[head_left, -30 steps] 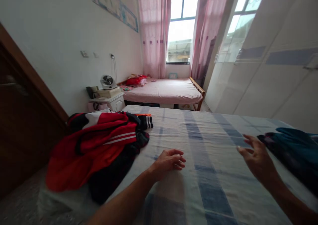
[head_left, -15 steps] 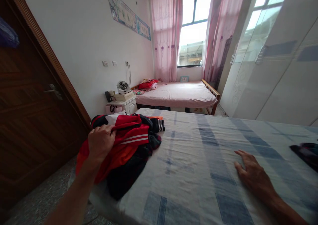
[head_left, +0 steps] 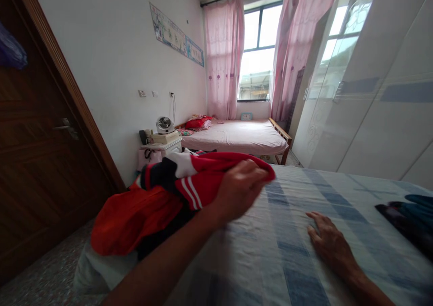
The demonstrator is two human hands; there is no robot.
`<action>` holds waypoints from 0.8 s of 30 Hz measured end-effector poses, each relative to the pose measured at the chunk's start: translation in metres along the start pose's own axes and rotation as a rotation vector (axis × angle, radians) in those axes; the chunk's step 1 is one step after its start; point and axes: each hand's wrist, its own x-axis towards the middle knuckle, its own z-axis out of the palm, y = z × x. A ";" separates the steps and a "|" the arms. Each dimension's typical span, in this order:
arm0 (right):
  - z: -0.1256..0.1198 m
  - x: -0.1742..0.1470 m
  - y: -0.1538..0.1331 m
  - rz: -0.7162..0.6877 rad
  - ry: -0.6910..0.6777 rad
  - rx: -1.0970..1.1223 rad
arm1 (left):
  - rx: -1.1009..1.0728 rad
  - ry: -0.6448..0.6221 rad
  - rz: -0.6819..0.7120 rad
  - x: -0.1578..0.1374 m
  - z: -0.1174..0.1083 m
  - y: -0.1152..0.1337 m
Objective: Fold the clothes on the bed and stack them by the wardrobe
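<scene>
My left hand [head_left: 241, 189] is closed on a red jacket [head_left: 206, 189] with white stripes and dark and white parts, and it pulls the cloth out over the bed. Part of the jacket still lies on the heap at the left, over an orange garment [head_left: 135, 218] and a black garment [head_left: 158, 238]. My left forearm hides part of the heap. Low over the checked bedsheet [head_left: 257, 261], my right hand [head_left: 329, 240] has its fingers apart and holds nothing. Whether its palm touches the sheet I cannot tell.
Dark folded clothes [head_left: 406, 220] lie at the bed's right side. Beyond stand a second bed [head_left: 237, 134] with pink bedding and a nightstand [head_left: 169, 146] carrying a fan [head_left: 165, 125]. A wooden door [head_left: 37, 139] is at left, a white wardrobe [head_left: 368, 130] at right.
My left hand has moved right with the red jacket, drawing it off the heap and exposing more of the orange garment. My right hand stays nearly in place; the view has shifted slightly.
</scene>
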 end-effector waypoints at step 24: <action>-0.077 0.001 -0.109 -0.189 -0.243 0.474 | 0.120 -0.288 -0.609 -0.184 -0.009 -0.007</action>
